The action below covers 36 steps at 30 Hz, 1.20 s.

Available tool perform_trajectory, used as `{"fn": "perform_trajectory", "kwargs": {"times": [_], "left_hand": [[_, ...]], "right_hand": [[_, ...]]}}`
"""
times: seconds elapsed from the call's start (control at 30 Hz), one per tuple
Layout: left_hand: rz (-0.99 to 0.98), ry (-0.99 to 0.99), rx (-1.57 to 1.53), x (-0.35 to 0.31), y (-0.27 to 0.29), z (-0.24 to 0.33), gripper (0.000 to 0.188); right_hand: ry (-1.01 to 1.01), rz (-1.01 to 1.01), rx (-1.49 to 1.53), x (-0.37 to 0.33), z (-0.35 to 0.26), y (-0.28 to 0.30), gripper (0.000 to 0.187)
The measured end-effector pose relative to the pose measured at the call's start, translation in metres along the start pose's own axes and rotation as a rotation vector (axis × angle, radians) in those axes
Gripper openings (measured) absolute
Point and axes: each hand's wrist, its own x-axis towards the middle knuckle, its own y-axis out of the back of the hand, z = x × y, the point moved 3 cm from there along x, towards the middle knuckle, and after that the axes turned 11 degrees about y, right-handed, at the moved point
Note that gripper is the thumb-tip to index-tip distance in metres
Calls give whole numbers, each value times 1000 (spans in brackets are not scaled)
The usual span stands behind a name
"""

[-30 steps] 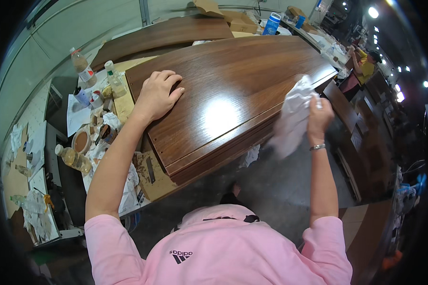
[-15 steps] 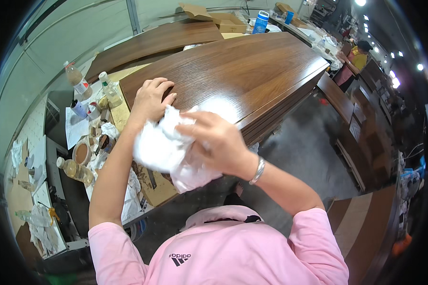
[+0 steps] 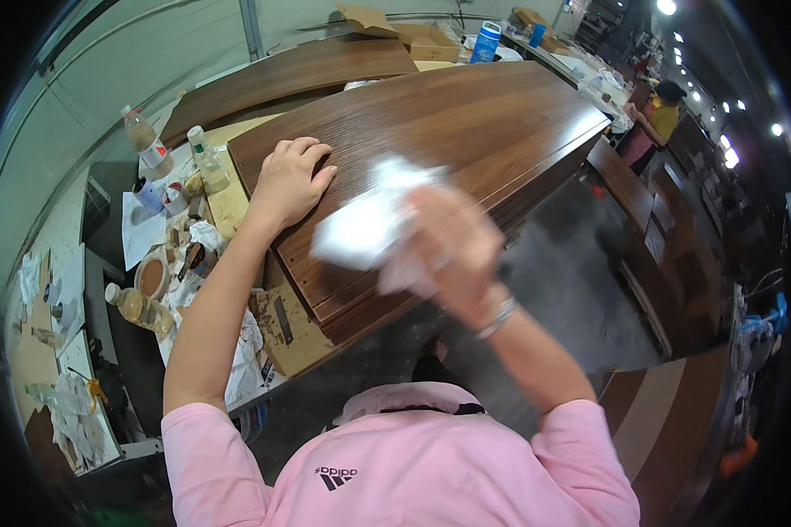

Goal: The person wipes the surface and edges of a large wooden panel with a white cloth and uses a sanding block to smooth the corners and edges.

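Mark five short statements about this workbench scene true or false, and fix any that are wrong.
1. The right hand holds a white cloth. True.
2. The left hand grips a bottle. False: it rests on the brown panel.
3. A blue bottle stands beyond the panel's far edge. True.
4. A silvery bracelet circles the left wrist. False: it is on the right wrist.
5. Another person in the background wears an all-white top. False: yellow shows on the sleeve.
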Motion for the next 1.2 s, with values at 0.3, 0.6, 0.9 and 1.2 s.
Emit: {"fn": "perform_trajectory", "kwargs": {"times": [0.3, 0.6, 0.9, 1.2], "left_hand": [[-22, 15, -5, 0, 4, 2, 34], [-14, -20, -16, -2, 6, 7, 32], [-44, 12, -59, -2, 12, 14, 35], [-81, 15, -52, 3, 8, 19, 35]], "right_hand": [[62, -55, -35, -54, 35, -5, 25], [-84, 46, -220, -34, 75, 31, 27], [-316, -53, -169, -89, 155, 49, 10], [-248, -162, 336, -43, 25, 1, 40]]}}
